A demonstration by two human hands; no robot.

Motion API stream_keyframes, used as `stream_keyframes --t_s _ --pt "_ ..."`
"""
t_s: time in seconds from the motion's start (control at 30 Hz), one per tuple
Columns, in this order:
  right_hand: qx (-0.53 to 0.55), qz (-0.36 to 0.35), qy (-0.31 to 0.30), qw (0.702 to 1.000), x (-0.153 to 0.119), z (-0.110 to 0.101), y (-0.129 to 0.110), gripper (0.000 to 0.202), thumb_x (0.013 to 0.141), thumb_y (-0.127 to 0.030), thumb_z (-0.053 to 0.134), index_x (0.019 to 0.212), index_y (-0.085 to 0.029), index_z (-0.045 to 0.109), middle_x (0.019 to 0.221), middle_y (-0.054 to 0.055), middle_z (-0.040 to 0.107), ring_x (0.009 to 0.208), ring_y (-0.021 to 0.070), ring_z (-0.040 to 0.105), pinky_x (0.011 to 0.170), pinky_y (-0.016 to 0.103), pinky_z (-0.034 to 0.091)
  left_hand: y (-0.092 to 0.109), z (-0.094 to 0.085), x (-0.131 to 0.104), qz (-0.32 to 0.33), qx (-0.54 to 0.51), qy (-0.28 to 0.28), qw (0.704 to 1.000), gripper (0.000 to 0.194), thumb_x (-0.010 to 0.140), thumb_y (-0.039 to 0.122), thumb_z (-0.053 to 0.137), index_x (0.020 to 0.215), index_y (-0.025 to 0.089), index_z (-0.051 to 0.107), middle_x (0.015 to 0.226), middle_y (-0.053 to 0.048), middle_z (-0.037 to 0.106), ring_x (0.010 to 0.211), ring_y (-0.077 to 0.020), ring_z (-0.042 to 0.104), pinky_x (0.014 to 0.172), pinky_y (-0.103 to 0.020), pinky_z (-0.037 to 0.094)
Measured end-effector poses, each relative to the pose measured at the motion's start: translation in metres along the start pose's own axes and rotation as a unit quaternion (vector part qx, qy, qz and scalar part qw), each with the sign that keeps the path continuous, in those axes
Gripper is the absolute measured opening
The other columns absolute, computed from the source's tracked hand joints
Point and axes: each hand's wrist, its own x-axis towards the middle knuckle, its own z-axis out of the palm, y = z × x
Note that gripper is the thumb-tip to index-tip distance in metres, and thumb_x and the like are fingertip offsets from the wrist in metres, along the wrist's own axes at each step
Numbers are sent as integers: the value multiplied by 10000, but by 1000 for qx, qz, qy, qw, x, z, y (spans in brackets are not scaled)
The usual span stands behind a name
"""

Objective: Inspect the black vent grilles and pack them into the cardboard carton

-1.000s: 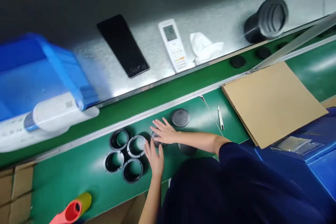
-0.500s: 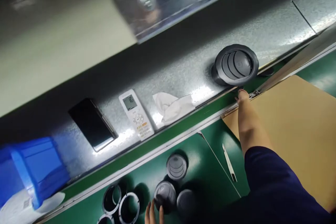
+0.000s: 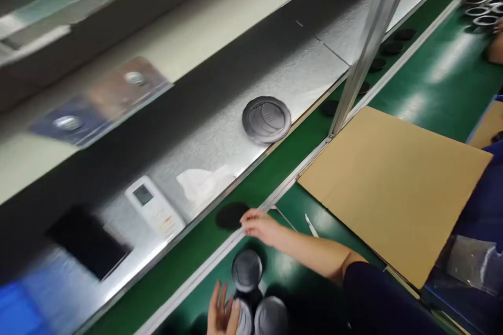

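Observation:
My right hand (image 3: pixel 261 226) is closed over the edge rail of the green belt, its fingertips pinched at the rim of a flat black disc (image 3: pixel 231 215). Blur hides the exact grip. Low in the view, my left hand (image 3: pixel 222 314) has its fingers apart, the nearest one overlapping a round grey air vent (image 3: pixel 245 319). Beside that vent stand a second round vent (image 3: pixel 271 316) and a third, darker vent (image 3: pixel 247 270), all on the green worktop. A larger black vent with a wide rim (image 3: pixel 267 120) rests on the metal shelf above.
On the shelf lie a white remote control (image 3: pixel 155 209), a crumpled white tissue (image 3: pixel 204 186) and a dark phone (image 3: pixel 88 243). A metal post (image 3: pixel 369 47) rises beside a cardboard sheet (image 3: pixel 393 188). A craft knife (image 3: pixel 311 225) lies nearby. More black discs (image 3: pixel 393 48) sit along the belt.
My right hand has moved left along the belt, from below the large vent to below the tissue, with the black disc at its fingertips. The view has swung right.

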Motion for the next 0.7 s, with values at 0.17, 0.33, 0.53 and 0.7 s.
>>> stream_keyframes --t_s 0.17,0.33,0.53,0.7 --pt "84 184 -145 969 -149 48 113 479 517 -375 1004 827 -166 704 809 9 703 756 132 683 777 293 579 58 15 -48 -8 -217 76 973 832 688 448 850 1448 383 518 1475 -29 613 1456 -261 495 1187 -410 452" --pt "-121 278 -391 869 -192 57 104 490 876 -489 770 1279 -222 692 1019 96 748 865 202 721 743 346 602 39 -35 -77 -181 -440 -2 879 687 863 704 570 1222 132 695 1228 -162 735 1317 -335 614 1103 -466 518" --pt "-549 -253 -337 722 -178 64 87 401 1002 -539 534 1189 -298 795 1327 119 602 1289 328 482 1099 571 434 23 -51 -127 -128 -575 -39 807 787 940 778 377 1353 150 613 1407 -179 635 1392 -381 523 1147 -619 407" --pt "-663 -283 -397 568 -162 66 121 518 1068 -496 335 1216 -296 790 1412 116 531 1349 342 366 1182 603 298 4 -67 -146 -139 -610 -50 779 735 933 766 431 1370 197 589 1410 -188 621 1338 -409 555 1083 -696 416"
